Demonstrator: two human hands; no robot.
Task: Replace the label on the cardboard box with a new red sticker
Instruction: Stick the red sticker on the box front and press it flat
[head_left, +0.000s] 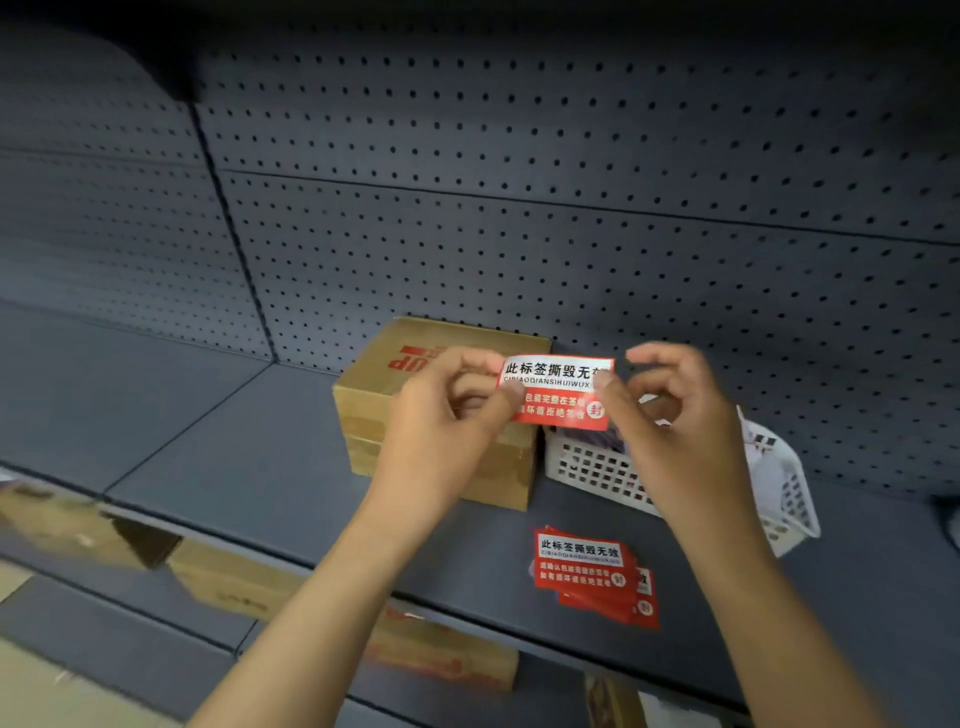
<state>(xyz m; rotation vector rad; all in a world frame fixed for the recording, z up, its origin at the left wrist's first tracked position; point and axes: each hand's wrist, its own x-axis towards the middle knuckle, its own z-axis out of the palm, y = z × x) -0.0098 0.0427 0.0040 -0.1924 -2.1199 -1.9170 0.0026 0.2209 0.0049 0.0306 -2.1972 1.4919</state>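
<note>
We hold a red sticker (558, 392) up in front of us with both hands, above the shelf (270, 467). Our left hand (447, 415) pinches its left edge between thumb and fingertips, and our right hand (670, 415) pinches its right edge with thumb and forefinger, the other fingers curled loosely. The sticker has a white band with black characters across the top and white print on red below.

Behind it, the cardboard box (441, 395) stands toward the back edge of the shelf, against the pegboard wall (571, 182), with red print on its top. A white plastic basket (779, 483) sits just beside the box on its right. Near the shelf's front edge, a small stack of red stickers (592, 577) lies flat, well apart from the box. More cardboard boxes (234, 577) show on the lower shelf, blurred.
</note>
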